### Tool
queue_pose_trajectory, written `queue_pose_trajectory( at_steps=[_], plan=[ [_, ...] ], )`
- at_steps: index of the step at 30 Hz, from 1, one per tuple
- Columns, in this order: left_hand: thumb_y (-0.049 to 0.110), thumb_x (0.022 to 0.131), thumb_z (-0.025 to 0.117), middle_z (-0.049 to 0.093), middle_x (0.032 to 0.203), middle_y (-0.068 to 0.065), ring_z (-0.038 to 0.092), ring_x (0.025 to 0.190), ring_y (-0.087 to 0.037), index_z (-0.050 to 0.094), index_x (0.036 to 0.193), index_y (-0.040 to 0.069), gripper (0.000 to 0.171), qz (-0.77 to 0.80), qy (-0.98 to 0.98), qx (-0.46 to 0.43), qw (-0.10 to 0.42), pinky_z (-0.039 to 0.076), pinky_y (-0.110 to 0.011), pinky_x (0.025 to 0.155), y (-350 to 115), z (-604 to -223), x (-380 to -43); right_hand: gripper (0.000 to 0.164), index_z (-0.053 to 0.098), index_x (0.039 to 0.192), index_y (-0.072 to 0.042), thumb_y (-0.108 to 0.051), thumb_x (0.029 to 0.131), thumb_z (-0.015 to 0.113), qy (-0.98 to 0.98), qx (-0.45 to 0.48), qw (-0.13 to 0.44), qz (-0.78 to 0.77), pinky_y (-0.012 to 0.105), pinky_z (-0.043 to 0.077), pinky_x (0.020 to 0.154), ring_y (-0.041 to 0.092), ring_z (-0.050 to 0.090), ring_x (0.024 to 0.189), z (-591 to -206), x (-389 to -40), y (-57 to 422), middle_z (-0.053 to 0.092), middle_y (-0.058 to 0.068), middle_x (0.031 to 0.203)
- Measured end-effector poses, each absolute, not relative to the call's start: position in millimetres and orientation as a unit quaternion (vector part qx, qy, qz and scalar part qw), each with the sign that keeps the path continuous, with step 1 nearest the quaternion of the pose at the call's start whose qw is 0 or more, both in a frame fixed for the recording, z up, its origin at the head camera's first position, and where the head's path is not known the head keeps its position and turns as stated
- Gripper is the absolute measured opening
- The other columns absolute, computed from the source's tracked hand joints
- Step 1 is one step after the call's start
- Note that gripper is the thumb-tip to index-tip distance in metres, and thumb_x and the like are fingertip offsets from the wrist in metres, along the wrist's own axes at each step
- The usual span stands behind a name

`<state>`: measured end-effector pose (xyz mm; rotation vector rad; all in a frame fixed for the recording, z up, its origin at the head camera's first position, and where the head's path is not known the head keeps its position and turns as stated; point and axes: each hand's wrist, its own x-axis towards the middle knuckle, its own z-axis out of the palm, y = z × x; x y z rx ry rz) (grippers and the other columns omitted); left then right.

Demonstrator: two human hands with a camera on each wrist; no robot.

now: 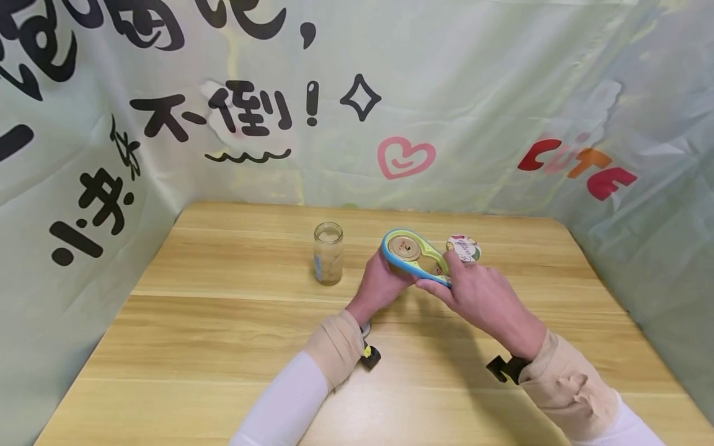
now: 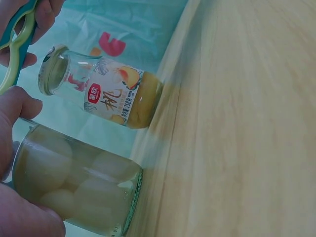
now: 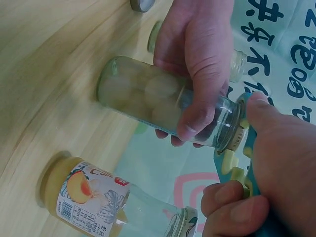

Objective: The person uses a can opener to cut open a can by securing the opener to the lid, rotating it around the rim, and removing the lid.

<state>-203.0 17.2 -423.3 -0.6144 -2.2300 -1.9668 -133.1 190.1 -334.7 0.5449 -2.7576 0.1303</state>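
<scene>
My left hand (image 1: 382, 285) grips a glass jar (image 3: 138, 89) of pale round fruit in cloudy liquid, fingers wrapped round its side. On the jar's gold-coloured lid (image 1: 405, 248) sits a blue and light-green jar opener (image 1: 428, 248), its loop around the lid. The opener's handle end is held by my right hand (image 1: 488, 303), thumb on top and fingers curled beneath. In the left wrist view the jar stands tilted, its base close to the table. Beyond the hands is a lidded jar (image 2: 113, 91) with a peach label and yellow contents, mostly hidden in the head view.
To the left of my hands, a glass jar (image 1: 329, 260) with an uncovered rim and a bluish label stands on the wooden table (image 1: 223, 347). Fabric (image 1: 474, 93) printed with lettering and a pink heart hangs behind the table and along its sides.
</scene>
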Motion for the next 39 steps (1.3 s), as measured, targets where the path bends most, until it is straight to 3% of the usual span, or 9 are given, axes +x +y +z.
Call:
queue_pose_trajectory(
  at_steps=[8, 28, 39],
  plan=[
    [0.022, 0.072, 0.083, 0.057, 0.124, 0.002, 0.052, 0.117, -0.011, 0.043, 0.135, 0.016, 0.075, -0.646, -0.733, -0.207, 0.05, 0.042, -0.032, 0.099, 16.9, -422.3, -202.6, 0.055, 0.045, 0.097, -0.007, -0.056, 0.084, 0.064, -0.962, 0.201, 0.179, 0.041, 0.027, 0.029, 0.034, 0.014, 0.033, 0.035, -335.4, -133.2, 190.6, 0.033, -0.003, 0.048],
    [0.019, 0.072, 0.083, 0.057, 0.124, 0.005, 0.051, 0.118, -0.008, 0.044, 0.135, 0.018, 0.073, -0.651, -0.728, -0.21, 0.052, 0.04, -0.032, 0.101, 15.3, -422.1, -202.8, 0.049, 0.047, 0.096, -0.009, -0.054, 0.086, 0.062, -0.956, 0.209, 0.205, 0.036, 0.024, 0.026, 0.032, 0.01, 0.03, 0.034, -341.5, -134.2, 189.8, 0.031, -0.005, 0.047],
    [0.019, 0.071, 0.084, 0.058, 0.123, 0.007, 0.052, 0.116, -0.007, 0.046, 0.135, 0.019, 0.075, -0.648, -0.733, -0.202, 0.04, 0.039, -0.032, 0.102, 14.9, -421.3, -202.4, 0.048, 0.045, 0.095, -0.01, -0.055, 0.087, 0.061, -0.958, 0.218, 0.182, 0.039, 0.023, 0.026, 0.033, 0.01, 0.03, 0.034, -339.3, -137.3, 195.4, 0.031, -0.005, 0.047]
  ],
)
